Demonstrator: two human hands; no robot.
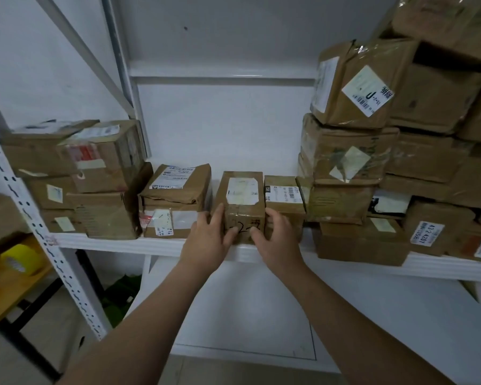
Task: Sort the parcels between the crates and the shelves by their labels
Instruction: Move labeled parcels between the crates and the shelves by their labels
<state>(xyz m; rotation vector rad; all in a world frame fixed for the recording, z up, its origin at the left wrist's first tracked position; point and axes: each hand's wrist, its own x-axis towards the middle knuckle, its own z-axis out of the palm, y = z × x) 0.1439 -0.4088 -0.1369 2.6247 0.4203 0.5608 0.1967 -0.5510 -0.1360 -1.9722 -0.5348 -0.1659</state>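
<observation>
Two hands clamp one small parcel (242,207): left hand (210,234) on its left face, right hand (275,236) on its right. Parcel sits at white shelf (161,245) front edge, long axis running front-to-back, label up, handwritten end facing camera. Neighbouring boxes (175,201) flank it closely.

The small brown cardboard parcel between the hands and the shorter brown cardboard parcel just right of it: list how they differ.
The small brown cardboard parcel between the hands stands taller; the shorter brown cardboard parcel sits lower. The held one has digits handwritten on its front; the shorter one's front is hidden by the right hand. The left hand and right hand touch the taller one's front and sides; the right hand also covers the shorter one. Both carry white top labels and rest on the white shelf.
</observation>
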